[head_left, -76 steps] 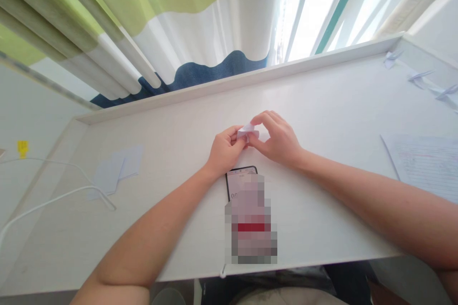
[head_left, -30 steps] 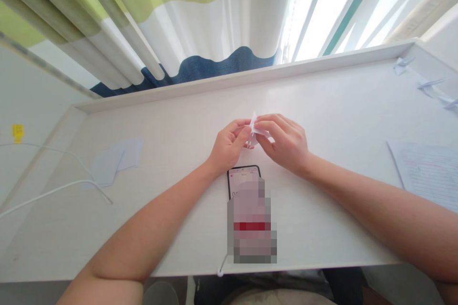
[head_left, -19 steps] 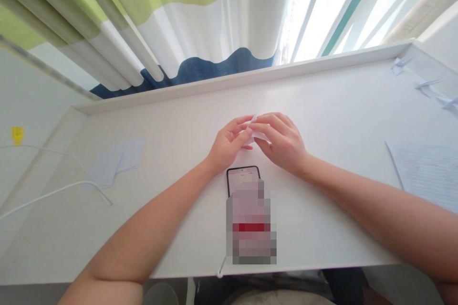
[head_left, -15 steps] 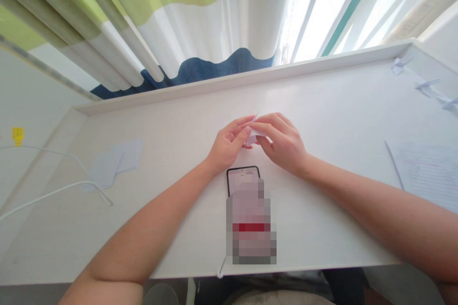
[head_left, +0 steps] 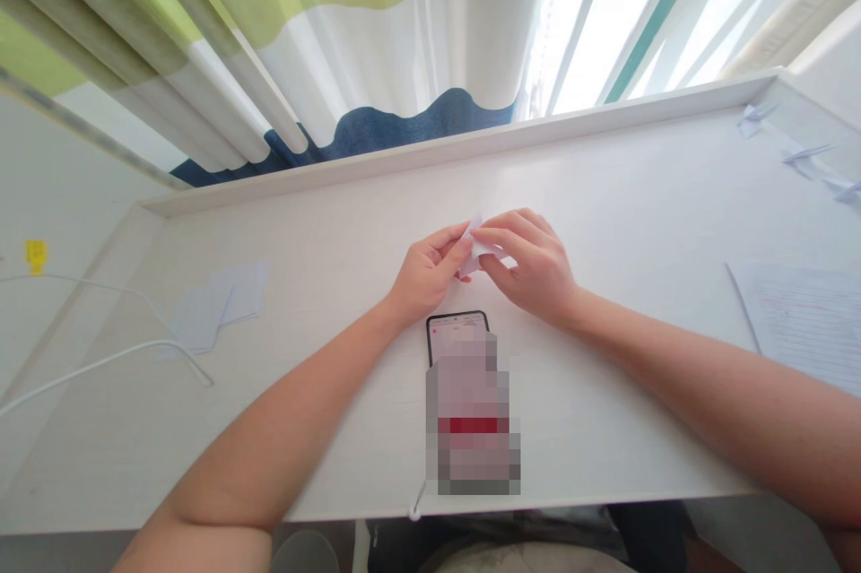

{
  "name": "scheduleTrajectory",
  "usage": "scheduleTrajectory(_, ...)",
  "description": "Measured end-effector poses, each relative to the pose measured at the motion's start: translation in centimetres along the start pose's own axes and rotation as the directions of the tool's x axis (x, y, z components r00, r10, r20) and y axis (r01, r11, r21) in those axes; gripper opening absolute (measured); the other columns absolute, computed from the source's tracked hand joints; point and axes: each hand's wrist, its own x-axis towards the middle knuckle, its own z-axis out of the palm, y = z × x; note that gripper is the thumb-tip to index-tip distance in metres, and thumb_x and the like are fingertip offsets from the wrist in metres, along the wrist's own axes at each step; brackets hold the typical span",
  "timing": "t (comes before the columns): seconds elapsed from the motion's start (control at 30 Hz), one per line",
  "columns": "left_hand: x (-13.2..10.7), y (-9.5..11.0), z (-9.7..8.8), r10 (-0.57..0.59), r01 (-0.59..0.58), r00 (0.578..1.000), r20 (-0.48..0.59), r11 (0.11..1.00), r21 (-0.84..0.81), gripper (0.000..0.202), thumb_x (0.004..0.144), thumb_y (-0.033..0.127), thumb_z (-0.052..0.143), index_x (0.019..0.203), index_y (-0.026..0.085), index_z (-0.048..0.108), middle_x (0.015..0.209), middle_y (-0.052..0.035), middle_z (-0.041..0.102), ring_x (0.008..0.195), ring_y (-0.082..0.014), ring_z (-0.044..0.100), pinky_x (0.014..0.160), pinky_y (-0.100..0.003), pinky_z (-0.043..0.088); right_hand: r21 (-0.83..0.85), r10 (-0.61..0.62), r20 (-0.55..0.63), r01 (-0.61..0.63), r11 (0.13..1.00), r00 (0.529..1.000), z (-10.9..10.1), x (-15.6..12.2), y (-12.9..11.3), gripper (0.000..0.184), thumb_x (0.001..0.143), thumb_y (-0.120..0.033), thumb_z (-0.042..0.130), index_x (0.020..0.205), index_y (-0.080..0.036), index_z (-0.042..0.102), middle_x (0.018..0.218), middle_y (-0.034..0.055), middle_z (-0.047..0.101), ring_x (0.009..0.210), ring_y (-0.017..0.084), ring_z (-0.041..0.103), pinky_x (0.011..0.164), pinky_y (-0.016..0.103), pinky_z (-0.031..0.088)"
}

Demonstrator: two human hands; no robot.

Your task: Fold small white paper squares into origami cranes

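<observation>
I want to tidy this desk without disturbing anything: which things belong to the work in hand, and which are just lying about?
In the work:
white paper, held between left hand and right hand
folded papers, far right, perhaps related

Just lying about, it seems:
phone, mostly blurred out
plain sheets, left
lined paper, right
white cable, left

There are two hands [head_left: 425,273] [head_left: 538,259], one phone [head_left: 454,335], one yellow tag [head_left: 36,256], one held paper [head_left: 476,250], three folded papers [head_left: 749,122] [head_left: 804,155] [head_left: 848,191].

The folded slip [head_left: 478,248] is matt paper, visibly creased. The desk [head_left: 619,223] looks smooth and faintly glossy — perhaps laminate — while the curtain [head_left: 404,44] is matt cloth and the thicker cable [head_left: 161,343] smooth plastic.
</observation>
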Motion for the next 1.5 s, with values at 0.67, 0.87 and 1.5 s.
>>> scheduleTrajectory(0.67, -0.8, -0.5, 0.8, 0.098, -0.105, 0.994, 0.047, 0.978, 0.181, 0.053, 0.098, 0.028, 0.067, 0.150, 0.021, 0.062, 0.122, -0.0109, 0.081, 0.093, -0.0197, 0.078, 0.075, -0.030, 0.062, -0.232, -0.068, 0.063, 0.081, 0.969, 0.996, -0.2, 0.1, 0.7, 0.007, 0.093, -0.016, 0.065, 0.092, -0.023, 0.066, 0.093, 0.0079, 0.075, 0.087, 0.025, 0.062, 0.078, 0.040, 0.048)
scheduleTrajectory(0.87, -0.7, -0.8, 1.1, 0.029, -0.025, 0.999, -0.014, 0.978, 0.208, 0.053, 0.098, 0.023, 0.062, 0.150, 0.021, 0.061, 0.098, -0.0049, 0.081, 0.078, -0.0167, 0.077, 0.073, -0.028, 0.060, -0.356, -0.169, 0.147, 0.211, 0.910, 0.975, -0.3, 0.3, 0.3, 0.024, 0.093, -0.007, 0.060, 0.076, -0.023, 0.059, 0.083, 0.0063, 0.074, 0.080, 0.022, 0.064, 0.073, 0.037, 0.045)
scheduleTrajectory(1.5, -0.2, -0.8, 0.2, 0.085, -0.066, 0.992, 0.089, 0.979, -0.193, 0.065, 0.077, 0.013, 0.063, 0.142, 0.019, 0.067, 0.120, -0.0094, 0.079, 0.101, -0.0212, 0.074, 0.088, -0.036, 0.059, -0.152, -0.064, 0.070, 0.074, 0.986, 0.995, 0.4, -0.1, 0.2, 0.020, 0.092, -0.008, 0.065, 0.100, -0.027, 0.067, 0.104, 0.0059, 0.075, 0.094, 0.026, 0.065, 0.082, 0.042, 0.049)
